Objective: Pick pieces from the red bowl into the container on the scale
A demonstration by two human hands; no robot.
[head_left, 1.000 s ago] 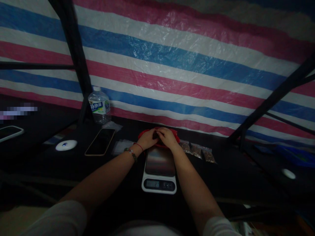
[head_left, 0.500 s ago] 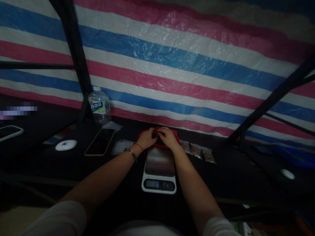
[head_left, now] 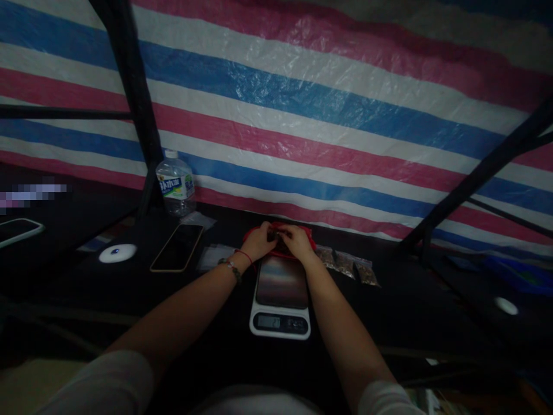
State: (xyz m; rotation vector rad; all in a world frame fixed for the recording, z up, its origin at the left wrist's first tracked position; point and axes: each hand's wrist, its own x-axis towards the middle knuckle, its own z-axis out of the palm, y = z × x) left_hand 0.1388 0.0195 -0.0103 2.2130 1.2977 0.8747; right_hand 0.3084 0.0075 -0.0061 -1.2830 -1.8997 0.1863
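My left hand and my right hand meet over a red dish behind the kitchen scale. Fingers on both hands are curled inward, pinching at something small and dark between them; I cannot make out what it is. Loose brown bits seem to lie in the dish, mostly hidden by my hands. The white scale has a bare metal plate, and its lit display seems to read 27. To the right of the dish lie several small clear bags of brown dried bits.
Flat clear bags lie left of my left wrist. Beyond them are a phone, a white oval device and a clear plastic bottle. Black frame posts stand before a striped plastic sheet.
My right fingers have shifted slightly over the dish. The view has moved a little; the scale and bags stay where they were.
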